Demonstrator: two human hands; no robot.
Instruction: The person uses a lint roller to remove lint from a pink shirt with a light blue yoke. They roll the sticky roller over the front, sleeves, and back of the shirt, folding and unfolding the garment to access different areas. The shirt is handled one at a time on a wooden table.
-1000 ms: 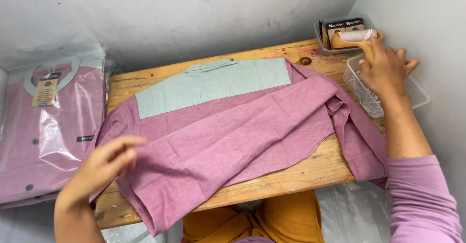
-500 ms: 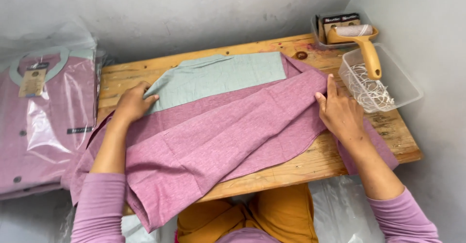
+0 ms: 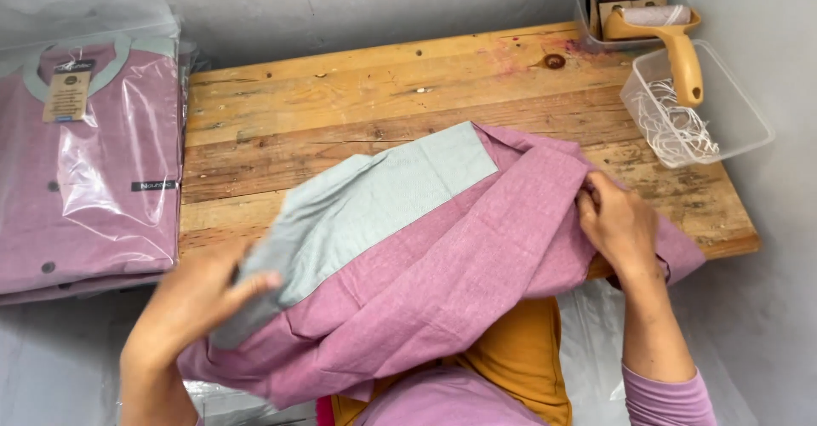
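Head view: left hand (image 3: 191, 303) motion-blurred

Shirt: the pink shirt (image 3: 459, 273), spread flat over the wooden table (image 3: 357, 94) half a second ago, is now lifted and pulled toward the person, baring most of the tabletop.
Left hand: the left hand (image 3: 200, 298) has moved from the shirt's far edge to gripping its near-left grey panel.
Right hand: the right hand (image 3: 617, 222) now bunches the shirt's right side.

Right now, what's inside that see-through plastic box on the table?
The clear plastic box holds a tangle of thin white strings. A yellow-handled roller rests across its rim. Whatever lies beneath the strings is hidden.
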